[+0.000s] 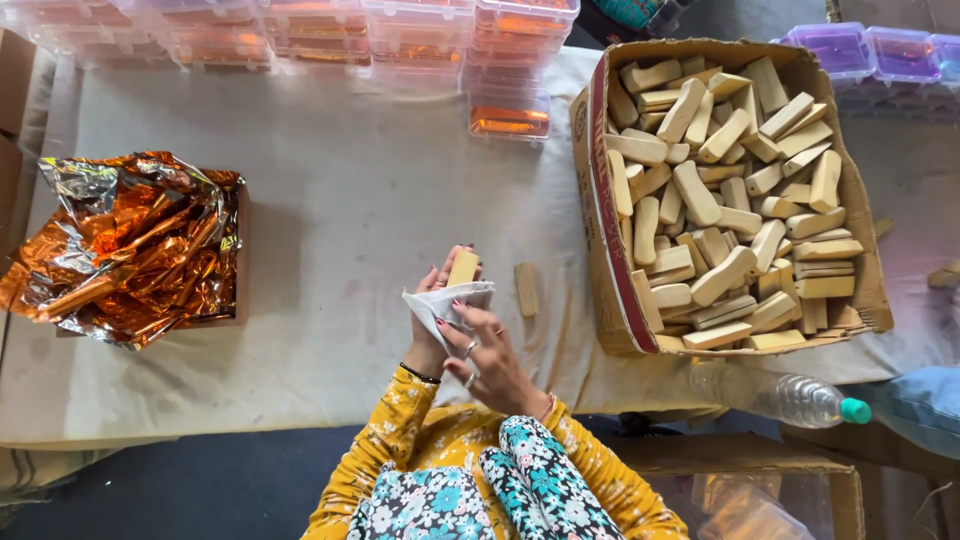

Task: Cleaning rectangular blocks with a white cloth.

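At the lower centre of the frame, the left hand grasps a pale wooden block upright, and the right hand pinches a white cloth around the lower part of the block. The step in hand seems to be the wiping of this block. Another block lies on the table cover just to the right, and the cardboard box full of similar blocks stands at the right.

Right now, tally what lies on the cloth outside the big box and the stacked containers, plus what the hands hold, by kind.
Tan bar in the left hand: 1
Loose tan bar on the cloth: 1
White wrapping sheet under the right hand: 1
Box of orange foil: 1
Plastic bottle, green cap: 1
Total: 5
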